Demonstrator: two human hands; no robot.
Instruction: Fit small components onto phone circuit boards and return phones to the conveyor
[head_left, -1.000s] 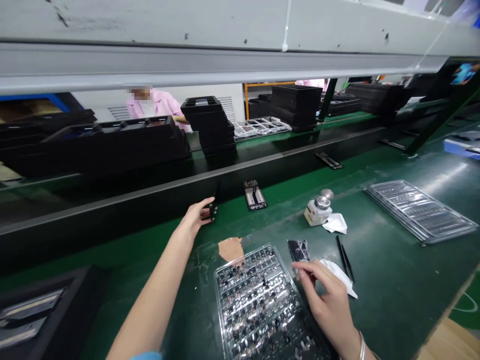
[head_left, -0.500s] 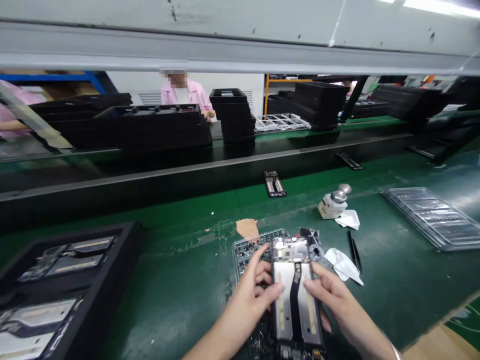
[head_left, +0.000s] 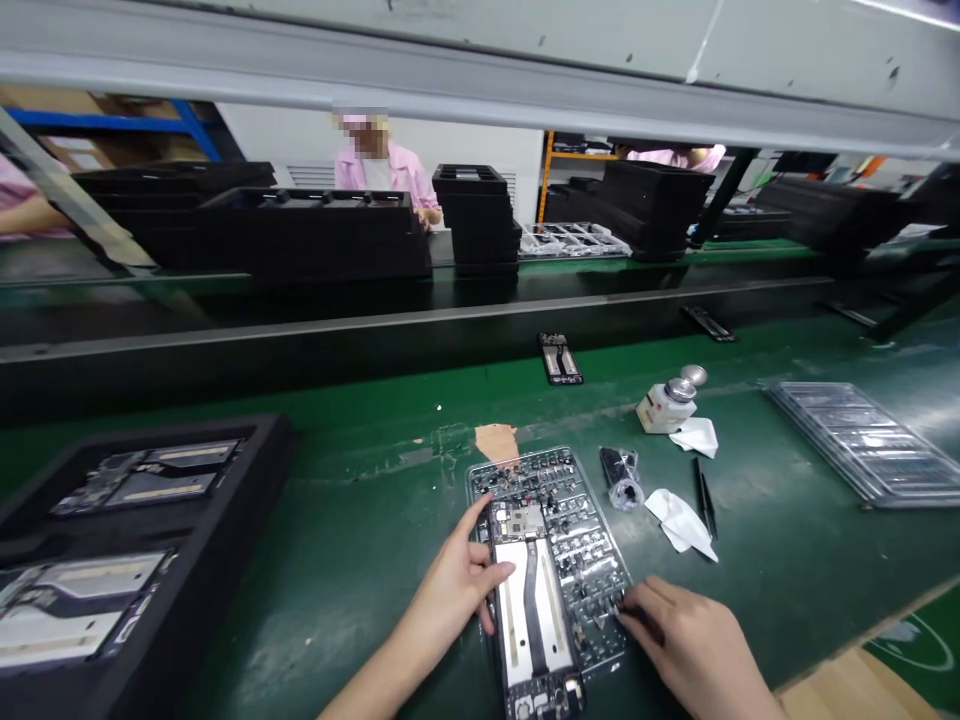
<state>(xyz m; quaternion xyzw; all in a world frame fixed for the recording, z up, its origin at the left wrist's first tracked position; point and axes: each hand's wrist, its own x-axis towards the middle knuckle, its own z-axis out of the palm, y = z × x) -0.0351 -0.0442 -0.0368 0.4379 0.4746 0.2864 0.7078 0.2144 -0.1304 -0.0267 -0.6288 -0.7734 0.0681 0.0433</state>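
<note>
My left hand is closed on the left edge of an opened phone, its thumb on top and fingers along the side. The phone shows a circuit board at the far end, a pale metal middle and a dark ribbon cable down its length. It is over the left part of a clear plastic tray holding many tiny dark parts. My right hand is at the tray's right edge, thumb and forefinger pinched together over the small parts. Whatever is between those fingertips is too small to make out.
At left stands a black foam tray with opened phones. On the right lie a dispenser bottle, white wipes, black tweezers, a bagged item and stacked clear trays. Another phone lies farther back. People in pink work opposite.
My right hand has let go of the phone and moved to the tray's right edge. My left hand has shifted the phone left, uncovering more of the tray.
</note>
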